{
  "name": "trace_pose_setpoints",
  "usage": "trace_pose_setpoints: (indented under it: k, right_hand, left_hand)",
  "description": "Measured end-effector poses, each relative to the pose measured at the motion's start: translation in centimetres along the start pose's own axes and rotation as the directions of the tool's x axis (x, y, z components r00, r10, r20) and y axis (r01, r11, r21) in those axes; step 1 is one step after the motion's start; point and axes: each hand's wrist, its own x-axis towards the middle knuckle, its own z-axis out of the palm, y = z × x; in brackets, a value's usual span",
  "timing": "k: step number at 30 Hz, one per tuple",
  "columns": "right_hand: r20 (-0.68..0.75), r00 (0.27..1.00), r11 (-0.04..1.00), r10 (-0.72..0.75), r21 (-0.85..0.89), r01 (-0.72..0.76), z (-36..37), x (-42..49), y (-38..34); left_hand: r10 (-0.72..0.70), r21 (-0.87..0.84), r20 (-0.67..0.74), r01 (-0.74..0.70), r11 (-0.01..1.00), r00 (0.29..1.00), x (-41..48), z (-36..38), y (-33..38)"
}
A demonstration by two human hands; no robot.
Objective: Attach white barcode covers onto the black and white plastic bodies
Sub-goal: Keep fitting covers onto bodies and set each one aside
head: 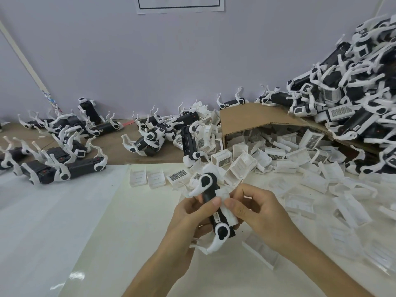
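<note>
Tabletop (128,211) bare at 9 o'clock; loose covers (300,168) crowd 1–4 o'clock. Left hand (188,213) grips black and white body (209,192); right hand (257,209) pinches white barcode cover (229,216) against it.

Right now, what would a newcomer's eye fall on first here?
At bottom centre, the left hand grips a black and white body while the right hand presses a white cover onto it. On the right, a tall pile of bodies rises above loose covers spilling from a cardboard box.
</note>
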Motion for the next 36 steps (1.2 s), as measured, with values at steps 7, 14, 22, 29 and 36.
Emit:
trace_pose_setpoints:
  k: [7, 14, 22, 29, 36]
  right_hand:
    - [-0.032, 0.999, 0.997, -0.044, -0.062, 0.042, 0.7, -0.4, 0.3]
    - [-0.048, 0.997, 0.997, -0.062, -0.045, 0.06, 0.5, -0.2, 0.3]
    - [-0.06, 0.997, 0.996, -0.047, -0.082, 0.042, -0.4, 0.1, 0.1]
    - [0.02, 0.997, 0.994, -0.073, -0.083, 0.075, 0.0, 0.0, 0.3]
    - [0.006, 0.998, 0.994, -0.066, -0.088, 0.066, -0.1, -0.1, 0.5]
  left_hand:
    - [-0.016, -0.006, -0.007, 0.016, 1.0, 1.0, 0.1, -0.2, 0.5]
    - [-0.009, -0.024, -0.013, 0.009, 1.0, 1.0, -0.1, 0.2, 0.8]
    - [-0.02, -0.031, -0.014, 0.02, 0.999, 1.0, -0.2, 0.2, 0.9]
    - [-0.013, 0.03, -0.017, 0.014, 0.999, 1.0, -0.2, 0.1, 0.5]
    - [-0.019, 0.05, -0.007, 0.019, 0.999, 1.0, -0.2, 0.5, 0.1]
